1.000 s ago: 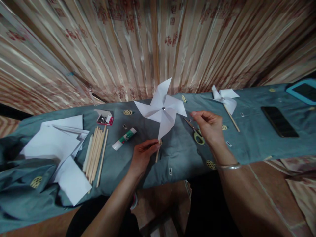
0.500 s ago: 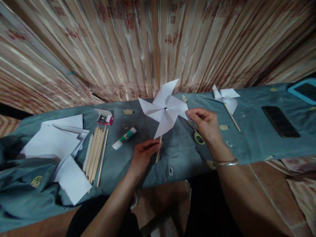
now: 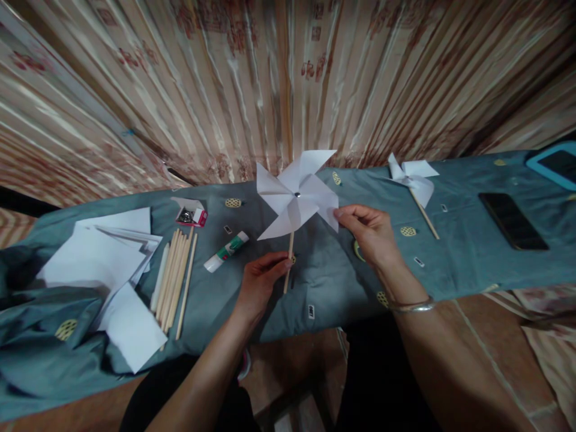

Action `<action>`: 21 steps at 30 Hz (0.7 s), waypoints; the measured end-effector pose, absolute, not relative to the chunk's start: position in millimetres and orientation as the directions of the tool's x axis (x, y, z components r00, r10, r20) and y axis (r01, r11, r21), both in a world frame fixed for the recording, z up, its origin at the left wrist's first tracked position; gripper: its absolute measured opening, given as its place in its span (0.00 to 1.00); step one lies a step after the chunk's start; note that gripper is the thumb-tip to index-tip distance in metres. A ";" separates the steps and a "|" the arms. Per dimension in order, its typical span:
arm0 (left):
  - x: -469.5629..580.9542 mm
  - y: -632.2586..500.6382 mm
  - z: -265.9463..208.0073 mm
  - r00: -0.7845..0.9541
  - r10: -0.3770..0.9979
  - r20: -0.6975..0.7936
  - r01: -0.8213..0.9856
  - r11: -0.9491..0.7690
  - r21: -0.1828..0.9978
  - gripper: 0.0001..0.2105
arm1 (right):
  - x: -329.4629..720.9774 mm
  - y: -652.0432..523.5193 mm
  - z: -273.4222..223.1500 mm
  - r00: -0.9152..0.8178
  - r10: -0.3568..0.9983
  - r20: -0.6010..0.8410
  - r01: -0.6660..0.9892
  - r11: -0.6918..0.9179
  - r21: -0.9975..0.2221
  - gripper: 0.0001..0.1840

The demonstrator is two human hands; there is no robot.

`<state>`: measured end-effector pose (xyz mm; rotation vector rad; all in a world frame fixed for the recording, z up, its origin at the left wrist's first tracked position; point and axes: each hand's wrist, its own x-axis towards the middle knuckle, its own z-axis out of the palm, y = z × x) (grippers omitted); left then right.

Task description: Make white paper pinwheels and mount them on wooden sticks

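A white paper pinwheel (image 3: 297,204) with a silver pin at its centre stands upright in front of me. My left hand (image 3: 263,279) pinches its wooden stick (image 3: 290,246) below the blades. The fingertips of my right hand (image 3: 366,228), closed, touch the edge of the right-hand blade; whether they grip the paper or only press on it is hard to see, but thumb and forefinger meet there. Scissors with a green handle (image 3: 359,251) lie mostly hidden behind my right hand. Left of the pinwheel lies a glue stick (image 3: 226,252).
On the left are white paper sheets (image 3: 94,255), several wooden sticks (image 3: 173,282) and an open box of pins (image 3: 191,215). A second pinwheel (image 3: 414,180), a black phone (image 3: 513,220) and a blue-framed device (image 3: 555,165) lie right. A curtain (image 3: 288,78) hangs behind the cloth-covered table (image 3: 279,324).
The pinwheel's blades have turned clockwise, and the right blade tip has moved down. My right hand has shifted slightly left and down, covering more of the scissors. My left hand stays on the stick.
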<state>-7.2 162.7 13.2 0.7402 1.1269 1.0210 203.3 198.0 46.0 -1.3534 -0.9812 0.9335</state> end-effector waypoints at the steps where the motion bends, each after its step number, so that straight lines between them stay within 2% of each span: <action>1: -7.0 162.8 13.6 0.093 0.924 -0.370 -0.279 0.381 0.881 0.10 | 202.0 197.0 46.7 0.328 0.944 0.018 0.031 0.009 -0.999 0.11; 17: -4.6 163.9 14.0 0.065 0.921 -0.384 -0.289 0.386 0.876 0.12 | 185.5 187.8 46.9 0.202 0.976 -0.087 -0.085 -0.071 -0.994 0.20; 21: -4.3 164.0 13.9 0.061 0.922 -0.383 -0.298 0.383 0.874 0.13 | 181.9 186.2 48.5 0.179 0.979 -0.098 -0.068 -0.087 -0.994 0.22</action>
